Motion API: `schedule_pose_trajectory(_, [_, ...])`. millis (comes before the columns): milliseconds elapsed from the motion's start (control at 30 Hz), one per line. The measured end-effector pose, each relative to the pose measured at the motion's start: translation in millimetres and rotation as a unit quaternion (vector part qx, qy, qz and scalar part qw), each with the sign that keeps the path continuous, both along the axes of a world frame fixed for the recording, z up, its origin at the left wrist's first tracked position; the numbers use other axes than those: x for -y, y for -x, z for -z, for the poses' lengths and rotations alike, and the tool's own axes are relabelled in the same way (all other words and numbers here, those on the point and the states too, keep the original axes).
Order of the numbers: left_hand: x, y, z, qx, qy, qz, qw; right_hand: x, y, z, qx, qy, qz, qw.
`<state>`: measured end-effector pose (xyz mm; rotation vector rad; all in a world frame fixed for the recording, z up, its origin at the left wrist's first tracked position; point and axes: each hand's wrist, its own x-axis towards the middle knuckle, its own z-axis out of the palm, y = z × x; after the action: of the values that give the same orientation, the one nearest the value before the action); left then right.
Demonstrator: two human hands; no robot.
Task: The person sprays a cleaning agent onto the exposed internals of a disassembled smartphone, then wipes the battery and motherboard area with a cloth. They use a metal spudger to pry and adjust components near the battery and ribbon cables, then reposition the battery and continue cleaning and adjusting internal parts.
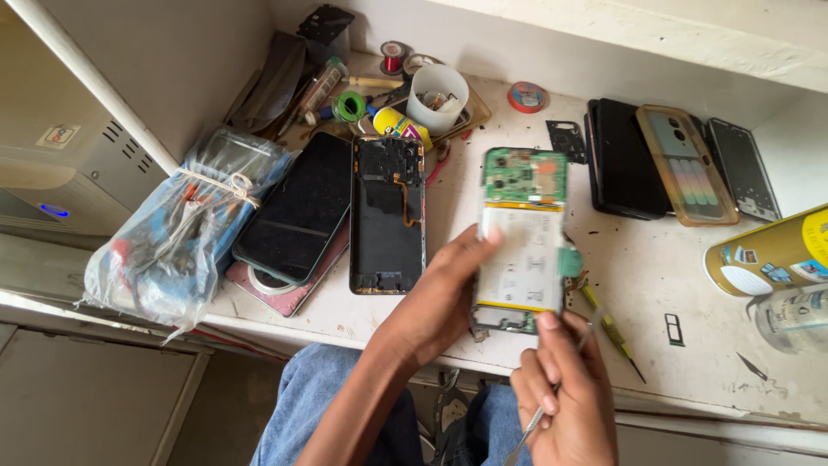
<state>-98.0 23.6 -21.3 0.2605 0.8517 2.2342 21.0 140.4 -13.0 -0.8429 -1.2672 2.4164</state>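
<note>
Far left: clear plastic bag (185,229), tied, wires inside. Centre: left hand (440,298) grips opened phone (522,237) by its left edge; long axis near-to-far, green board far. Right hand (565,393) pinches metal tool (535,423). Far right: yellow can (763,252), lying sideways.

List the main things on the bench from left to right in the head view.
Plastic bag → dark phone → open phone frame → opened phone in the left hand → stack of phones → clear case → yellow can.
</note>
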Motion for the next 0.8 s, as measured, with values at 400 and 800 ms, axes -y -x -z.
schedule_pose_trajectory(400, [3.4,-3.0,4.2,-0.100,-0.012,0.070,0.992,-12.5,-1.1,2.9,-0.039,0.007,0.058,0.998])
schedule_pose_trajectory(800, [-15.5,-11.5,11.0,-0.081,0.061,-0.014,0.995,-10.3,0.2,-0.6,-0.031,-0.011,0.050,0.998])
